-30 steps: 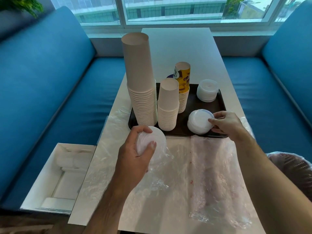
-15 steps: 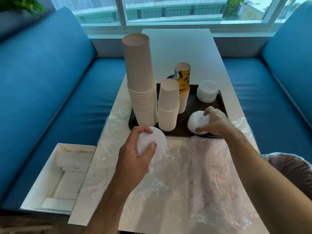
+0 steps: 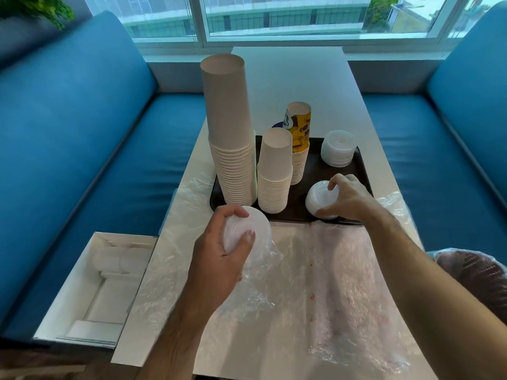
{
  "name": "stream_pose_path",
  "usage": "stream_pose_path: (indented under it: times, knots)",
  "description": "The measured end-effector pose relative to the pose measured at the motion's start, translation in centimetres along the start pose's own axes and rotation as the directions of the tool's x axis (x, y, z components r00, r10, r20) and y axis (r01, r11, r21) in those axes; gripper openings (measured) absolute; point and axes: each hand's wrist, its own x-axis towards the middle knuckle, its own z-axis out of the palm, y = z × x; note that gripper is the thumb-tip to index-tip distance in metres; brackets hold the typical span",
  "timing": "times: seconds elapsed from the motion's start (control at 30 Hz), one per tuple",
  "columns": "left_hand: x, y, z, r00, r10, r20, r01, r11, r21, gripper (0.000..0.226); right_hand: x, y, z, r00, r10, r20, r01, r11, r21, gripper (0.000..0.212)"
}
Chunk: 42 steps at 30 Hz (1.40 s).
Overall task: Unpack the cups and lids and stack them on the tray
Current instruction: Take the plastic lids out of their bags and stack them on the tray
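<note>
The left hand curls round a stack of white lids with clear plastic wrap trailing beneath it, just near of the dark tray and above the plastic sheeting spread over the white table. The right hand grips a second stack of lids that rests on the tray's near right corner, fingers bent over its top and thumb at its near side. A third lid stack sits at the tray's far right. On the tray's left stand a tall stack of white cups, a shorter white stack beside it, and a yellow printed stack behind. An open white box lies on the blue bench at near left.
</note>
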Motion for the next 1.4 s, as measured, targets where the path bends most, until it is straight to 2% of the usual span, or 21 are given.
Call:
stream_pose_path:
  times: [0.3,0.43,0.63,0.87,1.03,1.23,1.33,1.4]
  knots:
    - [0.1,-0.2,0.0,1.000,-0.003,-0.001,0.003,1.000,0.006,0.027,-0.6,-0.3,1.2,1.000,-0.006,-0.014,0.006,0.998,-0.057,0.057]
    - [0.1,-0.1,-0.1,1.000,0.000,-0.008,0.000,1.000,0.003,0.029,-1.3,-0.2,1.6,0.995,-0.053,-0.084,0.039,0.986,-0.163,0.056]
    - [0.0,-0.1,0.0,1.000,-0.003,-0.003,0.003,1.000,-0.003,0.026,-2.0,-0.4,3.0,0.962,-0.140,-0.233,0.110,0.984,-0.138,0.045]
    - [-0.2,0.2,0.1,1.000,-0.003,0.012,0.004,1.000,-0.027,0.030,-3.0,-1.1,3.5,0.939,-0.220,-0.263,0.158,0.958,-0.239,0.046]
    - [-0.3,0.1,-0.1,1.000,-0.003,0.009,0.003,1.000,-0.024,0.030,-3.3,-1.0,3.8,0.943,-0.210,-0.259,0.153,0.963,-0.223,0.037]
    - [-0.5,0.3,-0.1,1.000,0.003,-0.007,-0.004,1.000,-0.026,0.027,-3.3,-1.0,3.4,0.953,-0.199,-0.228,0.153,0.967,-0.203,0.046]
    - [-0.5,0.4,0.0,1.000,0.017,-0.007,-0.017,1.000,-0.015,0.034,-4.0,-1.4,3.1,0.926,-0.223,-0.305,0.193,0.973,-0.125,0.046]
    - [-0.4,0.4,0.1,1.000,0.020,0.004,-0.020,1.000,0.011,0.039,-4.8,-2.1,2.9,0.883,-0.270,-0.385,0.254,0.963,-0.093,0.042]
